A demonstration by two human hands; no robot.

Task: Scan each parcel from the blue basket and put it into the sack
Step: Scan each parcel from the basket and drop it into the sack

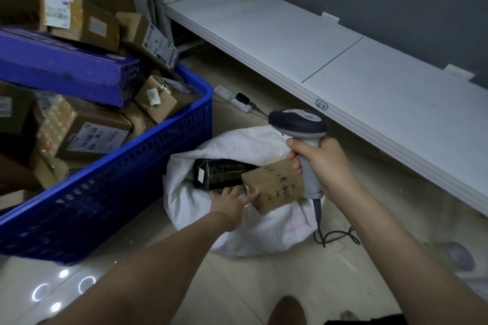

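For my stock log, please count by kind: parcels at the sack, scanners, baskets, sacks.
Parcels at the sack: 2 (black parcel, brown parcel in left hand)
Scanner, in right hand: 1
Blue basket: 1
Sack: 1
Total: 5

Sack point(250, 229): white woven cloth, matt, crumpled. Inside sack: parcel point(219, 173), glossy black film. At sack mouth: box point(277, 187), matt brown cardboard. Above sack: scanner point(298, 120), smooth grey plastic. Left of sack: basket point(118, 187), blue perforated plastic; cartons point(97, 134), matt cardboard, paper labels. Under sack: floor point(237, 285), glossy tile. Right of sack: shelf point(290, 34), smooth matt white.
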